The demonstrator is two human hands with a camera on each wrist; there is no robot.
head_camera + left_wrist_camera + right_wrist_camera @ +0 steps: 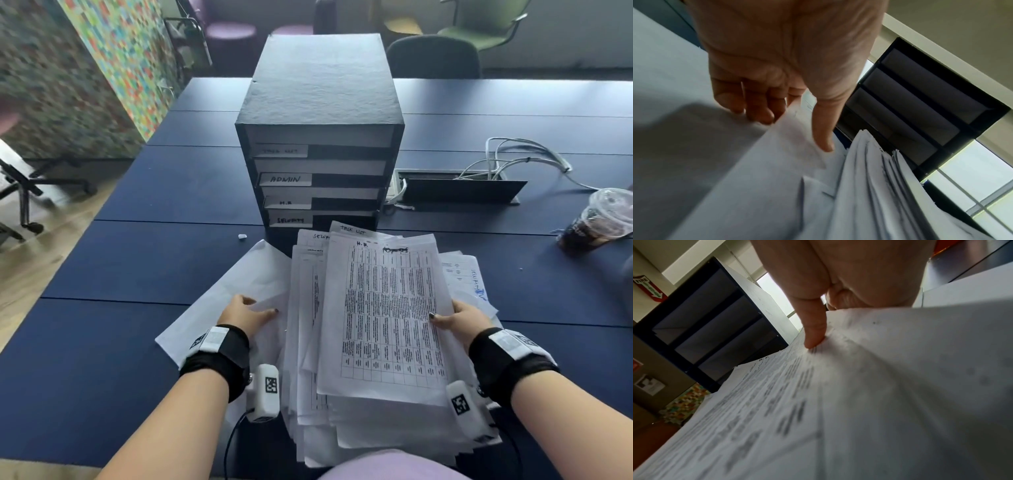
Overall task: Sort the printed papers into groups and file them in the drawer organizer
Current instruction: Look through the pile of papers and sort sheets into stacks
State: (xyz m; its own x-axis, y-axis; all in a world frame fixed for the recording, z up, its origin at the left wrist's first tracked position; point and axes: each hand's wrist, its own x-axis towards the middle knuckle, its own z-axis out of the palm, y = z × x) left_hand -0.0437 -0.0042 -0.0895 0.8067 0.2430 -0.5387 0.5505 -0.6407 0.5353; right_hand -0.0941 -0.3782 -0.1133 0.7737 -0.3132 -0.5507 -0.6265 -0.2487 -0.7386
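Observation:
A black drawer organizer stands mid-table, its slots labelled TASK LIST, ADMIN, H.R and SECURITY. In front of it lies a loose stack of printed papers. The top sheet, a printed table marked H.R, is pinched at its right edge by my right hand. Its thumb presses on the print; the fingers are hidden under the sheet. My left hand pinches a blank white sheet that fans out left of the stack. There the thumb lies on top with fingers behind the edge. The organizer shows beyond.
A lidded plastic cup of iced drink stands at the right edge of the dark blue table. An open cable hatch with white cables lies right of the organizer. A small white scrap lies near its left foot. Chairs stand beyond.

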